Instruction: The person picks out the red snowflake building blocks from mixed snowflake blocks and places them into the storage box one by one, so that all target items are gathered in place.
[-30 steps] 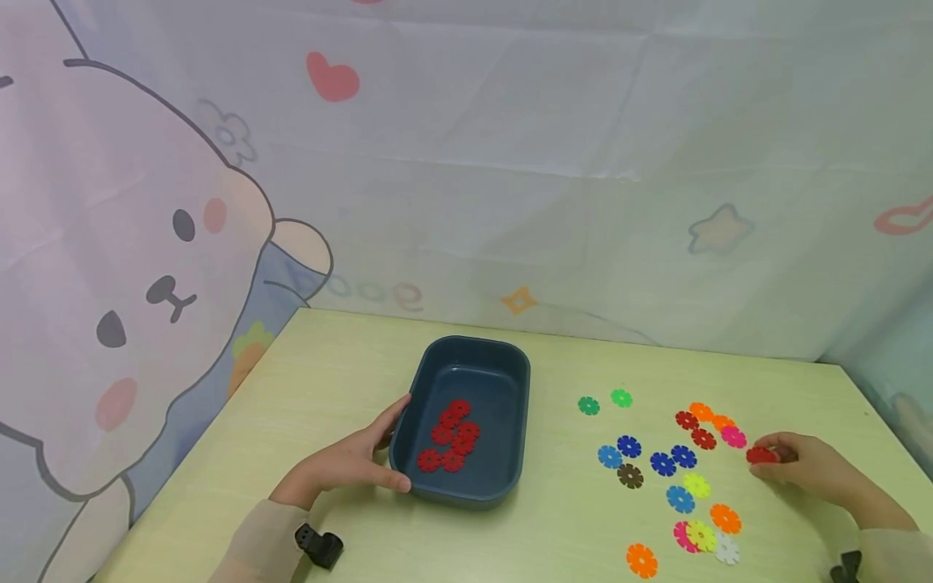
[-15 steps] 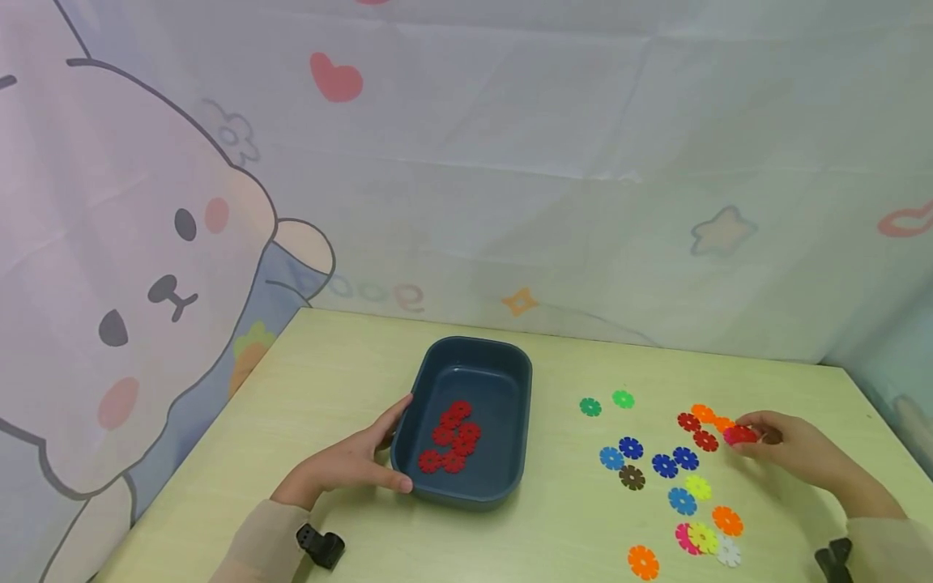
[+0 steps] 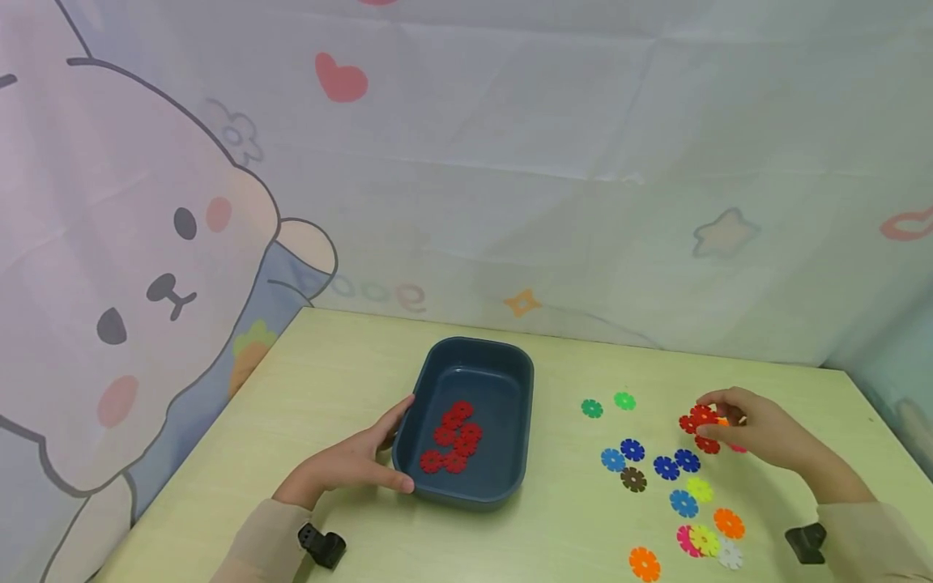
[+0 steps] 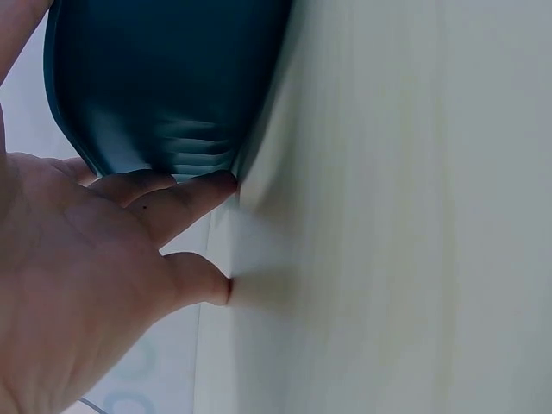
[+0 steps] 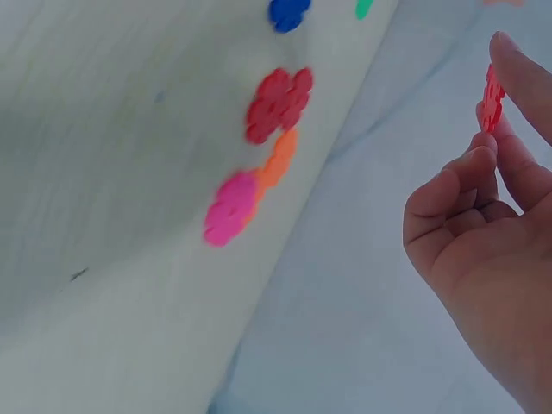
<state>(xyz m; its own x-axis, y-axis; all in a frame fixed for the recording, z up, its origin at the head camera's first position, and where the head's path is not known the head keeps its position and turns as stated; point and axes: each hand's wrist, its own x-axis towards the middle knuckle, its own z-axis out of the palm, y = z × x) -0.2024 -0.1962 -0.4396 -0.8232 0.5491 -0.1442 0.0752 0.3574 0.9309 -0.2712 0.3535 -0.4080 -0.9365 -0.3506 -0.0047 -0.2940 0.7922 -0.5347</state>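
My left hand point(image 3: 355, 460) rests against the left side of a dark blue basin point(image 3: 526, 421), fingers and thumb spread along its outer wall. In the left wrist view, fingertips touch the basin's wall point(image 4: 155, 95) low by the table. Several red snowflake discs point(image 3: 466, 441) lie inside the basin, toward the near left. My right hand point(image 3: 765, 429) pinches a red snowflake disc point(image 5: 492, 99) between thumb and fingertips, raised above the table. Beneath it lie two other red discs point(image 5: 269, 108), orange discs point(image 5: 278, 159) and a pink disc point(image 5: 230, 209), partly hidden by the hand in the head view.
Loose discs spread over the right of the table: green point(image 3: 592, 408), blue point(image 3: 666, 467), brown point(image 3: 633, 479), yellow point(image 3: 700, 488), orange point(image 3: 645, 563) and white point(image 3: 730, 554). A printed cloth point(image 3: 510, 162) hangs behind the table's far edge.
My right hand has moved left with the pinched red disc, passing over the pink disc to above the other red ones. My left hand stays at the basin.
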